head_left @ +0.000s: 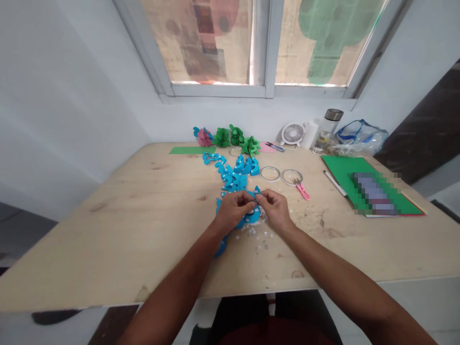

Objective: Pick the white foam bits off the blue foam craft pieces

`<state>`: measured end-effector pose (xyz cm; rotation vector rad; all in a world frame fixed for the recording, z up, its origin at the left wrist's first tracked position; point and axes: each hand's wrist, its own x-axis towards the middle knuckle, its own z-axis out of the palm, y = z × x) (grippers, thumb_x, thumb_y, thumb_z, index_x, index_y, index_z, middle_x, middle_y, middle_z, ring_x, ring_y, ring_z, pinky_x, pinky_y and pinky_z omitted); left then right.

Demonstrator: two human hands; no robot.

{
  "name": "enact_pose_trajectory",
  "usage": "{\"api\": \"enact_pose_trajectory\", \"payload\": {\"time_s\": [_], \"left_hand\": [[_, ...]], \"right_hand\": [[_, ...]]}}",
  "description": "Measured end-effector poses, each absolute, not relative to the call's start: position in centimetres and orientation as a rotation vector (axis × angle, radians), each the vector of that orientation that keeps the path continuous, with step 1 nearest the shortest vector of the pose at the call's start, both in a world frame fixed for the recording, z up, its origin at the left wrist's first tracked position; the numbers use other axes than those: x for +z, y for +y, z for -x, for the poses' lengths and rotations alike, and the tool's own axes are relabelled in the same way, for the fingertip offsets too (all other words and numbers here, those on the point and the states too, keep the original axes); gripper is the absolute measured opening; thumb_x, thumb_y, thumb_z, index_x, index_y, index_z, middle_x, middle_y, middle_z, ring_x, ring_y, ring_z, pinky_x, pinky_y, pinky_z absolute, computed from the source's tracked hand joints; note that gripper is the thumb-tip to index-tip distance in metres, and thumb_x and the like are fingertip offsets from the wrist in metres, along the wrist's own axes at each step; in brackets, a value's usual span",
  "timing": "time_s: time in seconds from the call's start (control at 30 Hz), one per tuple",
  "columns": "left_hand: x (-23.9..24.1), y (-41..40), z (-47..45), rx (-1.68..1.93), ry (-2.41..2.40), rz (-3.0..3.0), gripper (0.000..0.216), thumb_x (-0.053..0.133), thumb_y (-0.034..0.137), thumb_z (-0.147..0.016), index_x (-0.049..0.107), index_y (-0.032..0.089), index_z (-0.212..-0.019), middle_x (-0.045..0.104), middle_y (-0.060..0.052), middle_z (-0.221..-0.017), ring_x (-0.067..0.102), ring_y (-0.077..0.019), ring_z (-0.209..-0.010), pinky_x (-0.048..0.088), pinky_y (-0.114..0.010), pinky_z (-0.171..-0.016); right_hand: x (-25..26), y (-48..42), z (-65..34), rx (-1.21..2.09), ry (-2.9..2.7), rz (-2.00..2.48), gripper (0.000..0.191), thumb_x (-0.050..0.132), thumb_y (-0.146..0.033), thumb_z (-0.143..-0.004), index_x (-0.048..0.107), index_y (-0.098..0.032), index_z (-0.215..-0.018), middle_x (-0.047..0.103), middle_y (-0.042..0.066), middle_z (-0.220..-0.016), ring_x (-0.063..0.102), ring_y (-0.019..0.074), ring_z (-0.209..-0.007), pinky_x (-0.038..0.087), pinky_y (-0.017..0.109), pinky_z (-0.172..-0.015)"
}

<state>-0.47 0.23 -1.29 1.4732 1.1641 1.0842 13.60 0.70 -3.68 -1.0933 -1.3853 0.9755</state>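
Both my hands meet over the middle of the wooden table [108,230]. My left hand [233,210] and my right hand [273,206] are closed in pinches on the same blue paper cut-out [252,215], which lies partly hidden beneath them. More blue paper pieces [235,175] trail away from my hands toward the back of the table, and one blue piece [220,247] sticks out under my left wrist. Small white paper scraps [260,235] are scattered just in front of my hands.
Two tape rolls [270,173] and small pink scissors [302,190] lie behind my right hand. Green and pink paper flowers [230,137], a small white fan [293,133] and a bottle [326,129] stand by the wall. Green paper sheets [341,171] lie right.
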Motion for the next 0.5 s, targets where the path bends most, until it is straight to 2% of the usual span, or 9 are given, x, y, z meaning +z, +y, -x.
{"api": "enact_pose_trajectory", "payload": {"time_s": [0.13, 0.3, 0.5], "left_hand": [[-0.98, -0.01, 0.71, 1.171, 1.250, -1.609, 0.015, 0.069, 0.031, -0.067, 0.065, 0.017, -0.071, 0.065, -0.001, -0.066, 0.057, -0.0136, -0.059, 0.046, -0.025, -0.058], [-0.88, -0.47, 0.74, 1.485, 1.360, -2.007, 0.010, 0.062, 0.026, -0.076, 0.068, 0.022, -0.082, 0.069, -0.005, -0.085, 0.062, -0.0197, -0.083, 0.047, -0.031, -0.080], [-1.71, -0.01, 0.77, 1.592, 1.330, -2.522, 0.010, 0.055, 0.020, -0.083, 0.064, 0.017, -0.085, 0.069, -0.007, -0.081, 0.061, -0.0196, -0.082, 0.049, -0.032, -0.076]], "right_hand": [[-3.49, 0.69, -13.68, 0.972, -1.382, 1.104, 0.028, 0.058, -0.042, -0.074, 0.056, -0.017, -0.061, 0.044, -0.003, -0.053, 0.039, 0.0104, -0.051, 0.032, 0.023, -0.049], [-3.52, 0.60, -13.73, 0.930, -1.436, 1.127, 0.026, 0.057, -0.039, -0.075, 0.057, -0.016, -0.062, 0.046, -0.002, -0.055, 0.039, 0.0106, -0.052, 0.032, 0.023, -0.050], [-3.49, 0.36, -13.81, 0.763, -1.569, 1.151, 0.024, 0.055, -0.035, -0.078, 0.060, -0.016, -0.065, 0.052, -0.001, -0.058, 0.045, 0.0122, -0.057, 0.036, 0.024, -0.056]]}}
